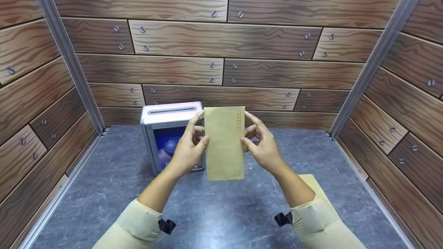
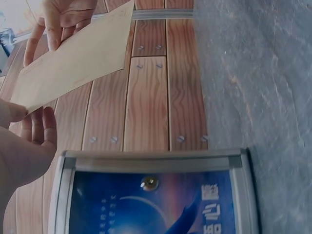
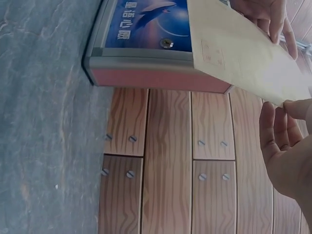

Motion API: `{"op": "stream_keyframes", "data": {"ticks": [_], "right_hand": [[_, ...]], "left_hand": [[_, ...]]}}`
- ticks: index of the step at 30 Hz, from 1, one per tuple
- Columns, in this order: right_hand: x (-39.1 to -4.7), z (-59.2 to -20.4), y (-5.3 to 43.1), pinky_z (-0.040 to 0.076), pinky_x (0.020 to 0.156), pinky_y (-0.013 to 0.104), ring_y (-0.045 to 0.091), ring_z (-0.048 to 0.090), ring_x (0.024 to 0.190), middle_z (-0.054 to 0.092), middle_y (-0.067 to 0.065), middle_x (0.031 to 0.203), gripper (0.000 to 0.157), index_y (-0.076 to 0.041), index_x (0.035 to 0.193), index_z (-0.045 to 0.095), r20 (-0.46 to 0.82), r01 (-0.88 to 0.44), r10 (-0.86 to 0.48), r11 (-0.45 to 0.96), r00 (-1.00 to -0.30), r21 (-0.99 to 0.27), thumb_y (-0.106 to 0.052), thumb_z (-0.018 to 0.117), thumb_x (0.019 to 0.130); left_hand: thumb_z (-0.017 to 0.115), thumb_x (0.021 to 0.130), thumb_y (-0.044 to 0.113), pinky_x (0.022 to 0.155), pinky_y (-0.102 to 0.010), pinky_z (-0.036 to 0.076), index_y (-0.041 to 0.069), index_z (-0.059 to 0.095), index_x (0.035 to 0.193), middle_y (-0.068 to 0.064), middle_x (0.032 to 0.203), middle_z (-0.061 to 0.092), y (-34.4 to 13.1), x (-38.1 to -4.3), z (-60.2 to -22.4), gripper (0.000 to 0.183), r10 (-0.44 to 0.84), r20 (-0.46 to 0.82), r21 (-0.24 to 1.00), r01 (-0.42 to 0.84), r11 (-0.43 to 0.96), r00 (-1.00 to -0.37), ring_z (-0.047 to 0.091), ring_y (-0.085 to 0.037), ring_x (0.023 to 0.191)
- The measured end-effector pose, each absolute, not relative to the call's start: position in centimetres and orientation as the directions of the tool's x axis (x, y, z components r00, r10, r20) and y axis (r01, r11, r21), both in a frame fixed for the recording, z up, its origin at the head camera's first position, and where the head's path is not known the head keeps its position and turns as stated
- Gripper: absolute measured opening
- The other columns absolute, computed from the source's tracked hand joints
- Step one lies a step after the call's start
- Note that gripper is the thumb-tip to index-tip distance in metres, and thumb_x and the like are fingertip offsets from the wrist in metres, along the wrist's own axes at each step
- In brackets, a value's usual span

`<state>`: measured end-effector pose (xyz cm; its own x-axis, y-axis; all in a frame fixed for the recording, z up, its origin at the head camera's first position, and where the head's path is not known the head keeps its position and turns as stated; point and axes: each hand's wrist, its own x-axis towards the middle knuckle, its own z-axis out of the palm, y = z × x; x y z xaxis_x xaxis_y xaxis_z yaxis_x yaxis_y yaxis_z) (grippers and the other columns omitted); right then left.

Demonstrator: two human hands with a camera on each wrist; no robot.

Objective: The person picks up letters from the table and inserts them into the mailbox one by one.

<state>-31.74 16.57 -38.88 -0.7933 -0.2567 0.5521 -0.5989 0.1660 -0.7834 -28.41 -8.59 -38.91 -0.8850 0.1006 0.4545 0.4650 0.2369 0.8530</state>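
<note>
A tan paper envelope [image 1: 224, 145] is held up in the middle of the head view, its long side vertical, with a column of small printed boxes at its upper right. My left hand [image 1: 190, 143] pinches its left edge between thumb and fingers. On the opposite edge, my right hand [image 1: 261, 143] pinches it the same way. Behind and left of the envelope stands a silver-framed box [image 1: 147, 126] with a slot in its top and a blue picture on its front. The left wrist view shows a small lock [image 2: 149, 183] on that front.
Partly under the right forearm, another tan paper item [image 1: 309, 181] lies on the grey marbled table [image 1: 221, 214]. Wood-patterned walls [image 1: 221, 38] close off the back and both sides, with metal posts [image 1: 74, 65] at the corners.
</note>
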Motion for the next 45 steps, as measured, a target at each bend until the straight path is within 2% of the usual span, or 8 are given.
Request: {"op": "stream_keyframes", "data": {"ticks": [4, 9, 15, 22, 26, 31, 39, 45], "right_hand": [[-32.0, -38.5, 15.7, 0.064, 0.066, 0.03, 0.02, 0.067, 0.091, 0.064, 0.01, 0.104, 0.081, -0.022, 0.165, 0.045, 0.566, -0.615, -0.259, 0.173, -0.782, -0.77, 0.013, 0.07, 0.097], [-32.4, -37.9, 14.5, 0.065, 0.068, 0.033, 0.02, 0.067, 0.092, 0.064, 0.011, 0.105, 0.079, -0.022, 0.164, 0.046, 0.586, -0.631, -0.253, 0.158, -0.77, -0.76, 0.012, 0.07, 0.097], [-33.1, -36.8, 13.3, 0.065, 0.069, 0.033, 0.022, 0.067, 0.091, 0.066, 0.01, 0.107, 0.08, -0.026, 0.166, 0.044, 0.6, -0.655, -0.285, 0.158, -0.747, -0.739, 0.011, 0.068, 0.099], [-34.0, -35.1, 11.9, 0.06, 0.067, 0.028, 0.018, 0.064, 0.081, 0.066, 0.013, 0.105, 0.084, -0.016, 0.168, 0.037, 0.678, -0.743, -0.321, 0.159, -0.662, -0.65, 0.016, 0.063, 0.096], [-34.3, -34.0, 10.9, 0.059, 0.066, 0.027, 0.015, 0.062, 0.083, 0.066, 0.013, 0.103, 0.084, -0.014, 0.168, 0.038, 0.714, -0.776, -0.31, 0.171, -0.628, -0.608, 0.017, 0.063, 0.094], [-34.8, -32.7, 9.5, 0.063, 0.068, 0.03, 0.016, 0.062, 0.087, 0.065, 0.013, 0.101, 0.082, -0.013, 0.167, 0.039, 0.736, -0.797, -0.312, 0.162, -0.601, -0.583, 0.017, 0.063, 0.094], [-35.4, -31.3, 7.5, 0.058, 0.067, 0.022, 0.014, 0.062, 0.087, 0.065, 0.011, 0.102, 0.082, -0.013, 0.165, 0.039, 0.774, -0.839, -0.327, 0.16, -0.542, -0.52, 0.016, 0.065, 0.094], [-35.7, -30.4, 6.4, 0.063, 0.068, 0.03, 0.012, 0.062, 0.089, 0.065, 0.013, 0.102, 0.077, -0.009, 0.164, 0.041, 0.811, -0.873, -0.324, 0.145, -0.487, -0.466, 0.015, 0.065, 0.094]], "left_hand": [[0.057, 0.105, -0.004, 0.088, -0.034, 0.06, 0.031, 0.023, 0.172, -0.012, 0.129, 0.065, -9.7, -28.2, -38.3, 0.083, 0.138, 0.439, 0.845, 0.46, 0.274, -0.888, 0.067, -0.02, 0.102], [0.058, 0.102, -0.008, 0.091, -0.039, 0.063, 0.034, 0.019, 0.173, -0.013, 0.128, 0.067, -11.0, -28.1, -37.4, 0.092, 0.167, 0.451, 0.807, 0.481, 0.343, -0.877, 0.071, -0.024, 0.107], [0.058, 0.101, -0.01, 0.088, -0.038, 0.064, 0.031, 0.02, 0.173, -0.013, 0.123, 0.072, -12.1, -28.2, -36.2, 0.091, 0.126, 0.478, 0.776, 0.485, 0.403, -0.869, 0.072, -0.024, 0.103], [0.059, 0.102, -0.009, 0.092, -0.041, 0.065, 0.031, 0.024, 0.172, -0.013, 0.125, 0.073, -13.0, -28.3, -34.1, 0.088, 0.075, 0.522, 0.764, 0.505, 0.403, -0.85, 0.076, -0.028, 0.109], [0.06, 0.103, -0.007, 0.094, -0.044, 0.065, 0.03, 0.025, 0.171, -0.014, 0.129, 0.073, -13.7, -28.2, -33.0, 0.085, 0.05, 0.547, 0.745, 0.513, 0.426, -0.836, 0.074, -0.03, 0.112], [0.06, 0.103, -0.005, 0.097, -0.044, 0.065, 0.034, 0.024, 0.171, -0.015, 0.134, 0.069, -14.7, -28.1, -32.1, 0.086, 0.015, 0.551, 0.745, 0.5, 0.442, -0.834, 0.072, -0.031, 0.116], [0.062, 0.1, -0.007, 0.094, -0.043, 0.065, 0.029, 0.031, 0.169, -0.014, 0.122, 0.068, -16.2, -28.2, -31.1, 0.084, -0.067, 0.644, 0.676, 0.526, 0.516, -0.762, 0.072, -0.03, 0.11], [0.062, 0.101, -0.007, 0.094, -0.045, 0.065, 0.032, 0.03, 0.168, -0.013, 0.12, 0.066, -17.2, -28.1, -30.1, 0.084, -0.085, 0.652, 0.669, 0.519, 0.532, -0.753, 0.073, -0.031, 0.108]]}}
